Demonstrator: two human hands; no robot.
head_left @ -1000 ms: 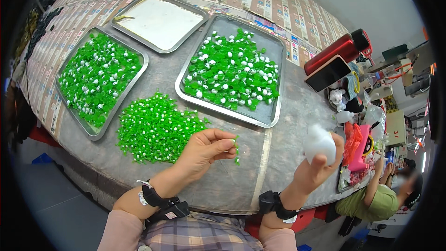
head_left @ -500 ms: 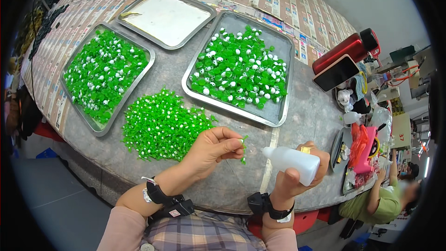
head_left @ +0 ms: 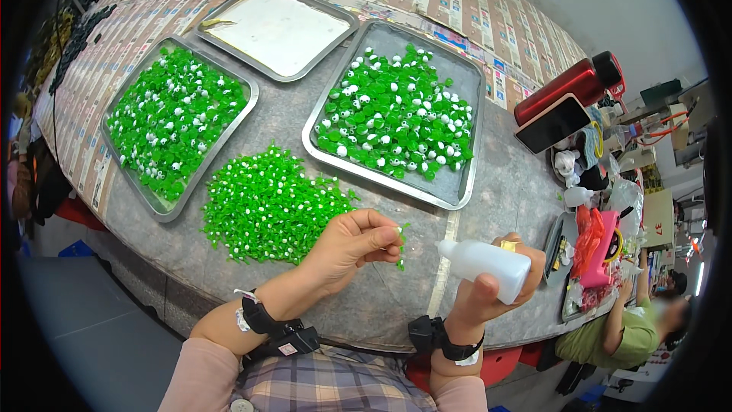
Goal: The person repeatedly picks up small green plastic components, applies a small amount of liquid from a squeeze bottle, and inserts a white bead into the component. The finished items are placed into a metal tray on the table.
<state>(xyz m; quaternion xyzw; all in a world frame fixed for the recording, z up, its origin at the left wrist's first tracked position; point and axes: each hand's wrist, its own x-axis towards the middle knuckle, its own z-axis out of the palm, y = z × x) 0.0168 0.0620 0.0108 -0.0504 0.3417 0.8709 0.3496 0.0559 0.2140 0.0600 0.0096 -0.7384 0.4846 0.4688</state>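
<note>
Between thumb and fingers, my left hand (head_left: 358, 244) pinches a small green plastic piece (head_left: 402, 248). My right hand (head_left: 503, 282) is wrapped round a white squeeze bottle (head_left: 488, 265), tilted so its nozzle points left toward the green piece, with a gap between them. Beside my left hand lies a loose heap of small green pieces with white spots (head_left: 267, 206). Behind the heap, a metal tray (head_left: 396, 178) holds green pieces with white eye-like balls. Another such tray (head_left: 219, 154) at the left is filled with similar green and white pieces.
A tray with a white sheet (head_left: 282, 34) lies at the back. At the right are a red bottle (head_left: 564, 88), a phone (head_left: 553, 123), a pink holder (head_left: 602, 248) and a small dark tray (head_left: 560, 248). A person in green (head_left: 629, 336) sits beyond.
My right hand has shifted slightly right with the squeeze bottle, so its nozzle is a bit farther from the green piece. My left hand keeps its pinch nearly in place.
</note>
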